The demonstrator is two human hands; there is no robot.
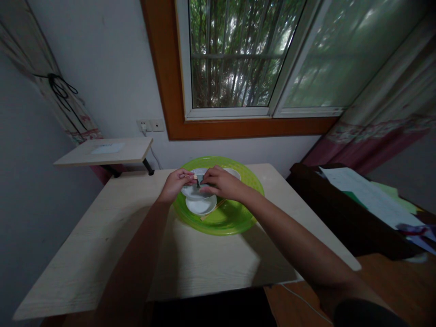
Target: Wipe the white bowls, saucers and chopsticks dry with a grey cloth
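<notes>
A small pale piece (195,176) is pinched between the thumb and fingertips of the left hand (177,184), above the left half of a round, bright-green plastic tray (235,222). A thin dark strip (198,183) is seen just beside it, its long axis running roughly up and down and its lower end pointed toward the dishes on the tray; how it is joined to the pale piece cannot be told. The fingers of the right hand (220,181) are bent close to the strip, over the tray's middle; whether they are closed on anything cannot be told.

The tray is set on a pale wood-grain table (204,259). Inside the tray's near part, a slim yellowish stick (218,205) is laid slantwise, just beside a small round white dish (200,206). A larger white dish (197,195) is placed behind that one, partly covered by the hands. Another white round dish (234,173) is partly hidden by the right hand in the tray's far part.

Left of the tray and beyond it, a pale wooden shelf (132,152) is held up on black supports. Behind the tray, an orange-brown framed window (238,129) is set in the wall.
</notes>
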